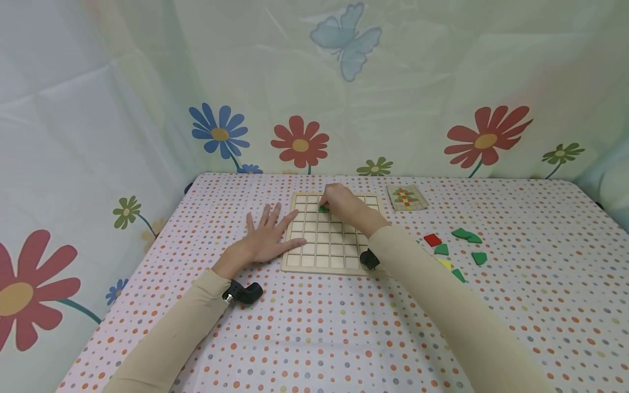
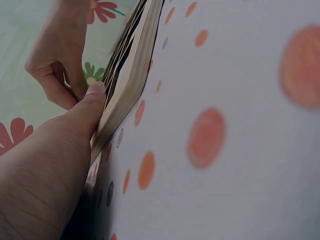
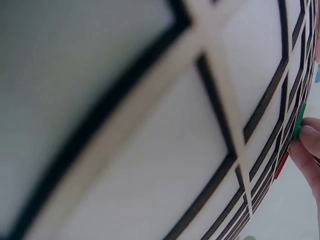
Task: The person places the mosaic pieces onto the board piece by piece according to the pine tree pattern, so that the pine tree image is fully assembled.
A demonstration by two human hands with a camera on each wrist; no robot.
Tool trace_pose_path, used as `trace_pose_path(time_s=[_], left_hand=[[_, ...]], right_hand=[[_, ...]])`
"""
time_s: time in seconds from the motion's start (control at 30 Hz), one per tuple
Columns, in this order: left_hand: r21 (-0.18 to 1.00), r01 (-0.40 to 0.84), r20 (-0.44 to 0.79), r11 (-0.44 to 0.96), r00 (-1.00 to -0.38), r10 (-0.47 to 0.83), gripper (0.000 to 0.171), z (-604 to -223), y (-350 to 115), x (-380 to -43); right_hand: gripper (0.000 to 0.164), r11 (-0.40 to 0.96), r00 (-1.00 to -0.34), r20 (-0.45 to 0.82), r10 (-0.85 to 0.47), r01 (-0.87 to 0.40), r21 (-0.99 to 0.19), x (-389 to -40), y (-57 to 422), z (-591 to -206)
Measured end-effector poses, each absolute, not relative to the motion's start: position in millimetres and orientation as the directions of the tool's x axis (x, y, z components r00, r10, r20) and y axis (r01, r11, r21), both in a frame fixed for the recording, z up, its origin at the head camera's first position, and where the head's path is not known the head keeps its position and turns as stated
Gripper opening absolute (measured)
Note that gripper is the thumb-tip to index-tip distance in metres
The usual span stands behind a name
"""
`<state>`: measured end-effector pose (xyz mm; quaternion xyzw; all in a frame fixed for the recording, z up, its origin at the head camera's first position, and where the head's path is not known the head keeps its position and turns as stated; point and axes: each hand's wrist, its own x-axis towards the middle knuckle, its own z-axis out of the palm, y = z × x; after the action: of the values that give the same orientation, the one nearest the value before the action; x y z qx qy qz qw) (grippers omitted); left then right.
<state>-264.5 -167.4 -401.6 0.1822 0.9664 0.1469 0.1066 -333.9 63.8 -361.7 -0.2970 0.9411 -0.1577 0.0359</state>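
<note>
A wooden grid board (image 1: 314, 269) lies on the dotted tablecloth, its square cells framed by raised strips. At its far side my right hand (image 1: 344, 206) pinches a small green tile (image 1: 324, 209) over a cell. The right wrist view shows thumb and finger on that green tile (image 3: 298, 122), with a red tile (image 3: 281, 165) close by at the board's edge. My left hand (image 1: 265, 240) rests at the board's left side, fingers spread. Its thumb (image 2: 92, 102) lies on the board's edge in the left wrist view. My right forearm covers part of the board's right side.
A small card (image 1: 407, 197) with a coloured tile pattern lies right of the board. Loose tiles are scattered beyond my right forearm: a red tile (image 1: 432, 240), a yellow tile (image 1: 444, 263) and several green ones, such as this green tile (image 1: 479, 258). A flowered curtain (image 1: 413, 82) hangs behind the table.
</note>
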Motion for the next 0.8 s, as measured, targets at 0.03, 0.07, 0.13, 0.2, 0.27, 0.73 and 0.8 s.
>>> trace_pose_path(time_s=[0.03, 0.07, 0.13, 0.2, 0.27, 0.73, 0.8], left_hand=[[0.321, 0.322, -0.153, 0.891, -0.911, 0.384, 0.087, -400, -167, -264], [0.318, 0.323, -0.154, 0.891, -0.910, 0.384, 0.086, -399, -166, -263], [0.314, 0.326, -0.151, 0.892, -0.910, 0.386, 0.085, -399, -165, -263], [0.314, 0.329, -0.151, 0.891, -0.909, 0.388, 0.086, -401, -166, -263], [0.314, 0.327, -0.151, 0.892, -0.910, 0.386, 0.086, -401, -166, -263], [0.292, 0.334, -0.144, 0.896, -0.911, 0.386, 0.086, -404, -165, -262], [0.294, 0.329, -0.140, 0.898, -0.914, 0.380, 0.086, -403, -167, -261]], right_hand=[[0.020, 0.775, -0.823, 0.027, -0.568, -0.545, -0.319, -334, 64, -362], [0.020, 0.774, -0.824, 0.031, -0.566, -0.545, -0.322, -333, 65, -361], [0.019, 0.774, -0.828, 0.031, -0.560, -0.536, -0.337, -331, 66, -361], [0.021, 0.774, -0.819, 0.019, -0.574, -0.551, -0.312, -327, 67, -360], [0.023, 0.772, -0.804, 0.004, -0.595, -0.573, -0.274, -320, 67, -358], [0.019, 0.667, -0.699, 0.052, -0.713, -0.700, -0.254, -232, 134, -348], [0.017, 0.665, -0.694, 0.053, -0.718, -0.707, -0.241, -221, 147, -348]])
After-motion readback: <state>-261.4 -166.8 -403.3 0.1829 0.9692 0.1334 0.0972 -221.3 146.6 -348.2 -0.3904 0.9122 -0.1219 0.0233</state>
